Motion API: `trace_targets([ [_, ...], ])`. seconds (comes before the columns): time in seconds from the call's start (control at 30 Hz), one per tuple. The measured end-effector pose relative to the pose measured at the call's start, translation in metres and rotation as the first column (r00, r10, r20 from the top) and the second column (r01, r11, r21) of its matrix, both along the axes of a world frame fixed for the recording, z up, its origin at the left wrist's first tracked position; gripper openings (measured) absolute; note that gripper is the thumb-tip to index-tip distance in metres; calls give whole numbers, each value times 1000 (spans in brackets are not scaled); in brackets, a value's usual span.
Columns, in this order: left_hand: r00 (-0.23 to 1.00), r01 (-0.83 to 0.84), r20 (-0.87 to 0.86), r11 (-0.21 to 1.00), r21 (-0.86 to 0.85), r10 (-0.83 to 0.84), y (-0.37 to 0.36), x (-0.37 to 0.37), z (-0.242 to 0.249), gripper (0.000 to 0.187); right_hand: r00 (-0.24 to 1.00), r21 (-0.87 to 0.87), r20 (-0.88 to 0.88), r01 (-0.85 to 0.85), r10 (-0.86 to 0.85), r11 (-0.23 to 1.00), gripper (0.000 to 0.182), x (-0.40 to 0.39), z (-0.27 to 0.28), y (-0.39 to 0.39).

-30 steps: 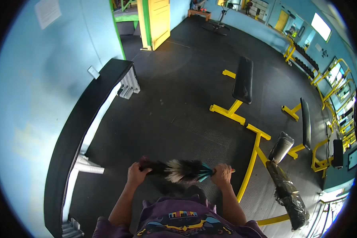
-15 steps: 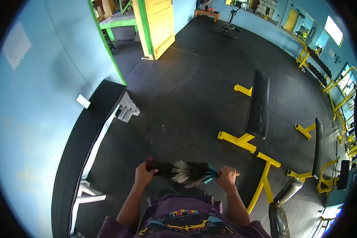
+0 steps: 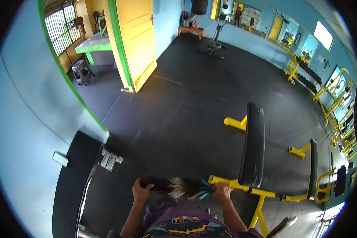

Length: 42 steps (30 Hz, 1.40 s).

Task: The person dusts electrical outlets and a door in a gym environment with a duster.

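A feather duster [image 3: 181, 188] stretches level in front of my purple shirt, with dark and pale feathers and a turquoise band near its handle end. My left hand [image 3: 141, 192] is closed on the dark reddish feather tip. Around the handle, beside the turquoise part, the fingers of my right hand [image 3: 222, 192] are wrapped. Most of the handle is hidden inside that hand. Just beyond my right hand stands a bench with a worn black pad [image 3: 253, 146] and a yellow frame [image 3: 231, 182].
On the left, a long black-topped surface [image 3: 69, 186] runs along the blue wall, with a white phone-like object [image 3: 60, 159] on it. A yellow door [image 3: 137, 43] stands open ahead. Another bench [image 3: 313, 170] and a dumbbell rack [image 3: 305, 75] are on the right. Dark matting [image 3: 166, 119] covers the floor.
The view has lifted and shifted, so the doorway shows more fully and the benches sit lower in view. Both hands keep hold of the duster, which stays nearly level.
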<state>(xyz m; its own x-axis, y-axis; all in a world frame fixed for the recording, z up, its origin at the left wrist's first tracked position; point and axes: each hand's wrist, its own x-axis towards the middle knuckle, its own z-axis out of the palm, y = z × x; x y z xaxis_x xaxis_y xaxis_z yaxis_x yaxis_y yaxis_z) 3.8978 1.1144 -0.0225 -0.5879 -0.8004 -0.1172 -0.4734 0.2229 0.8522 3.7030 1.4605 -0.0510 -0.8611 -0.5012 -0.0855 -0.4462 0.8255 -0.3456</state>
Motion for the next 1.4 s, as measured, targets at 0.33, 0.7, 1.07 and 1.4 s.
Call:
trace_targets([
  [0.33, 952, 260, -93, 933, -249, -290, -181, -356, 38, 76, 907, -358, 279, 402, -314, 843, 35, -274, 35, -166],
  [0.7, 988, 23, -141, 974, -225, -56, -322, -692, 70, 71, 852, -491, 504, 146, 144, 859, 36, -671, 79, -393],
  [1.07, 977, -185, -160, 942, -279, 144, -573, -994, 88, 66, 951, -753, 187, -21, 245, 658, 31, -998, 84, -663],
  [1.4, 981, -154, -195, 563, -812, -13, -832, -1228, 253, 65, 880, -721, 289, -59, 377, 690, 31, -1242, 182, -919],
])
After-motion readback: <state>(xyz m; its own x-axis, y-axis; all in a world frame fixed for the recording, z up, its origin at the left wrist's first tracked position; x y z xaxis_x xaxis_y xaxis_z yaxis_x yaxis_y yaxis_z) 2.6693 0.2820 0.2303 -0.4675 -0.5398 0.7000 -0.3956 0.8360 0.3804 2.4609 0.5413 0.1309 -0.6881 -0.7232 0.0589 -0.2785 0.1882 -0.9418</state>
